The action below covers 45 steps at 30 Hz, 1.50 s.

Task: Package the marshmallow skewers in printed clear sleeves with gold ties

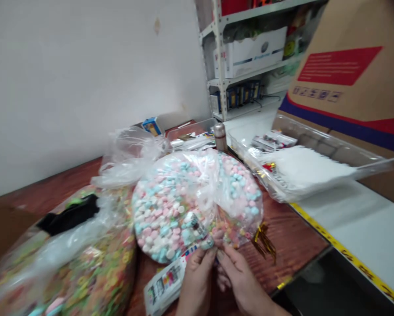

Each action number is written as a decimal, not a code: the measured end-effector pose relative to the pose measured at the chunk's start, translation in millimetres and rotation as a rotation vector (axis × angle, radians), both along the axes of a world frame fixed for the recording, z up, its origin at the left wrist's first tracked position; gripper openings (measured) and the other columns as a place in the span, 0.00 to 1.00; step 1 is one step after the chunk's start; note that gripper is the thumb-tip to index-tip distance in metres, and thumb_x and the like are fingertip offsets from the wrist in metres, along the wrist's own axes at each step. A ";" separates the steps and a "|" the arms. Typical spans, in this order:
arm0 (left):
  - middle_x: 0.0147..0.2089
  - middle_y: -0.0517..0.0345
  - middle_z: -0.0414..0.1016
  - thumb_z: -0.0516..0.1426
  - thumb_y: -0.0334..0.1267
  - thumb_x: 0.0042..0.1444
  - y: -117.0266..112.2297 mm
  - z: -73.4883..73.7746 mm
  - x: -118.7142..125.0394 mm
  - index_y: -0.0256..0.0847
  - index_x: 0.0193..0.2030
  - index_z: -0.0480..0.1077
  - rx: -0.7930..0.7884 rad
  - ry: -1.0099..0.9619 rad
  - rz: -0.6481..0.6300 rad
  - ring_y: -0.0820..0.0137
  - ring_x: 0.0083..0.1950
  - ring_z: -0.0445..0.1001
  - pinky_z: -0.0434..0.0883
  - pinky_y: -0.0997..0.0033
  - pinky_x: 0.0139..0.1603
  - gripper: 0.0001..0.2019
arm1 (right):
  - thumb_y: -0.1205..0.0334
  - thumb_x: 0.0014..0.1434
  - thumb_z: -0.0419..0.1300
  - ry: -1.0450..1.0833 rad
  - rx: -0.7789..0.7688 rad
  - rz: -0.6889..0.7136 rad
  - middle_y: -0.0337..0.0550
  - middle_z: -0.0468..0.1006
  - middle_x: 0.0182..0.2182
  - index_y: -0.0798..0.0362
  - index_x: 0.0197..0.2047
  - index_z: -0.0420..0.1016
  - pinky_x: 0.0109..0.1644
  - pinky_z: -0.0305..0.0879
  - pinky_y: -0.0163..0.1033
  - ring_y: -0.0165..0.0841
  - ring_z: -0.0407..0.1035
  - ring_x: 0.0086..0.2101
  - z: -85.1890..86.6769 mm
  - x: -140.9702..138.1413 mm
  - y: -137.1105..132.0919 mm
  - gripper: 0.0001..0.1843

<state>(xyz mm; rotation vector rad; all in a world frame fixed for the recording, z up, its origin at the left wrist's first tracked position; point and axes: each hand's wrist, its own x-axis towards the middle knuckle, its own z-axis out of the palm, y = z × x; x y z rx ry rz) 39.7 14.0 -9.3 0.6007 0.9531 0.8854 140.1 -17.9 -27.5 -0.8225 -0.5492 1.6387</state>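
Observation:
Both my hands meet at the table's near edge, thumbs and fingertips pinched together. My left hand [198, 265] and my right hand [234, 267] are closed on the gathered neck of a small clear candy bag [200, 228], which has dark print and pale pieces inside. Its outline blends into the large bag of marshmallows [160, 210] behind it, in pink, blue and white. Below my left hand lies a stack of printed packets [165, 283]. Gold twist ties [265, 239] rest right of the big bag. Whether a tie is between my fingers is hidden.
At left sits a large bag of ring-shaped gummies [98, 272] with a black item [71, 215] on top. A clear tray [358, 169] holds white sheets at right, beside a cardboard box [341, 26]. A bottle [220, 137] stands at the back, before metal shelves [221, 66].

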 end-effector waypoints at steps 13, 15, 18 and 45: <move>0.35 0.52 0.82 0.72 0.39 0.37 8.8 -4.4 -12.6 0.38 0.31 0.80 -0.027 0.107 0.185 0.68 0.35 0.79 0.76 0.73 0.38 0.13 | 0.58 0.66 0.53 -1.101 0.103 -0.189 0.40 0.73 0.35 0.50 0.35 0.73 0.45 0.61 0.38 0.34 0.68 0.38 -14.8 81.9 -32.5 0.11; 0.34 0.54 0.83 0.72 0.39 0.37 13.3 -7.9 -16.7 0.39 0.32 0.80 -0.070 0.122 0.228 0.67 0.36 0.80 0.76 0.74 0.38 0.14 | 0.59 0.67 0.50 -1.406 0.045 -0.301 0.43 0.74 0.37 0.50 0.40 0.74 0.47 0.60 0.42 0.37 0.68 0.41 -26.1 108.9 -34.9 0.11; 0.33 0.54 0.83 0.73 0.39 0.34 13.3 -12.0 -16.3 0.38 0.32 0.80 -0.102 0.106 0.233 0.69 0.33 0.79 0.77 0.74 0.36 0.17 | 0.60 0.66 0.51 -1.502 -0.005 -0.322 0.46 0.73 0.37 0.51 0.41 0.74 0.48 0.58 0.45 0.40 0.67 0.42 -39.4 133.6 -29.7 0.11; 0.36 0.54 0.72 0.52 0.37 0.61 19.6 -0.9 11.3 0.41 0.35 0.74 0.683 0.867 -0.104 0.64 0.40 0.69 0.66 0.67 0.43 0.09 | 0.59 0.66 0.53 -1.111 0.190 -0.312 0.35 0.71 0.27 0.50 0.37 0.70 0.32 0.61 0.32 0.29 0.66 0.27 1.0 97.0 -20.5 0.08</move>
